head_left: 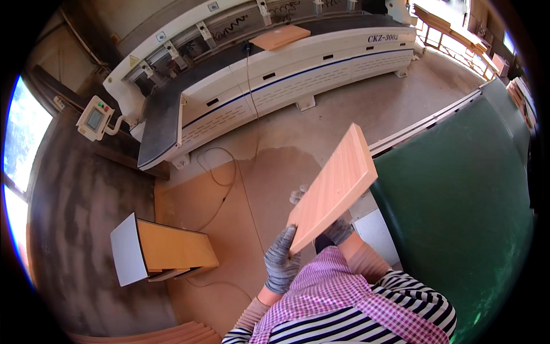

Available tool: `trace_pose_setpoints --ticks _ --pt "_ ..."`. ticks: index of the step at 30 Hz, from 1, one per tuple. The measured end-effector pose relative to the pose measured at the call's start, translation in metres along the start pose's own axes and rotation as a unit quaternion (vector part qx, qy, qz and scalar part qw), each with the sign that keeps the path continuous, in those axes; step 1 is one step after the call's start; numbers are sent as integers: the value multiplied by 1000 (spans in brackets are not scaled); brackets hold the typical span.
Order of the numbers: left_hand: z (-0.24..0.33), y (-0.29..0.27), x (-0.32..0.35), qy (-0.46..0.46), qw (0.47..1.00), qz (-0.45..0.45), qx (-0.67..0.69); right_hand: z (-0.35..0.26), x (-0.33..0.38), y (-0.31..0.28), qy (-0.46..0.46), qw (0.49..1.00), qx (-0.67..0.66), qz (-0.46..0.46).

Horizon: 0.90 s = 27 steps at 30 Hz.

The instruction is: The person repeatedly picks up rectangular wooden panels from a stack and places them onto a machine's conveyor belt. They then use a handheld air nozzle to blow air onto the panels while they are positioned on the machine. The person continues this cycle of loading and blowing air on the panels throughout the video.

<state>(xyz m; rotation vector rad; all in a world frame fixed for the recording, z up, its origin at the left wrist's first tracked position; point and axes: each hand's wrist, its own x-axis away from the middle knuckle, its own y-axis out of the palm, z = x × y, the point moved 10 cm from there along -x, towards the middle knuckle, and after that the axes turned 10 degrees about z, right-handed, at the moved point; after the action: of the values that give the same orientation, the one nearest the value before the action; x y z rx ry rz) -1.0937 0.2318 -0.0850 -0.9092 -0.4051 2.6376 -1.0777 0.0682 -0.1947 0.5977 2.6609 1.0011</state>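
**A:** So what's going on with the wooden panel (334,186)?

**B:** Both gloved hands have it, held up off the floor and tilted. The left hand (281,261) has its grip clenched round the panel's near lower corner. The right hand (338,229) sits mostly behind the board, fingertips (297,195) poking out past its left edge, so it's grasping the panel too.

**A:** What's around the grip?

**B:** Just right of it there's a big green-topped desk (464,200) with a metal rail along its edge. Down and left of the left grip a stack of boards (172,246) lies on the sawdust-covered floor (258,172). Well beyond the panel stands a long white woodworking machine (275,80) with another board (279,37) lying on it and a small control box (95,117) at its left end.
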Motion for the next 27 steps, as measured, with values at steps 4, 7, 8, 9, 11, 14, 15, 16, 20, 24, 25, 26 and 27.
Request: trace_pose_setpoints --ticks 4,7,8,9,11,14,15,16,20,24,25,26,27 --pt "-23 44 -135 182 968 -43 -169 -45 -137 17 66 953 -283 -79" --pt "-49 49 -231 260 922 -45 -283 -67 -212 -1 118 920 -363 -93" --pt "-62 46 -257 273 911 -50 -306 -78 -235 -4 137 909 -382 -98" --pt "-76 46 -287 283 901 -63 -322 -96 -260 -7 146 903 -391 -101" --pt "-112 33 -340 301 878 -63 -367 -103 -317 -11 174 914 -357 -85" --pt "-188 8 -422 290 843 -73 -446 -57 -416 -8 203 967 -155 0" --pt "-222 -5 -452 271 835 -61 -475 -36 -452 -2 206 976 -71 29" --pt "-255 -17 -480 256 824 -47 -504 -17 -491 7 201 978 12 57" --pt "-415 -100 -562 -41 808 153 -567 111 -669 60 261 964 5 58" --pt "-575 -123 -558 -250 790 208 -520 224 -866 94 263 961 43 81" --pt "-606 -121 -552 -291 783 200 -512 253 -906 102 267 960 36 74" --pt "-633 -122 -551 -326 777 187 -505 282 -943 112 270 960 24 71" --pt "-656 -123 -552 -353 769 186 -500 308 -986 113 284 955 31 77"
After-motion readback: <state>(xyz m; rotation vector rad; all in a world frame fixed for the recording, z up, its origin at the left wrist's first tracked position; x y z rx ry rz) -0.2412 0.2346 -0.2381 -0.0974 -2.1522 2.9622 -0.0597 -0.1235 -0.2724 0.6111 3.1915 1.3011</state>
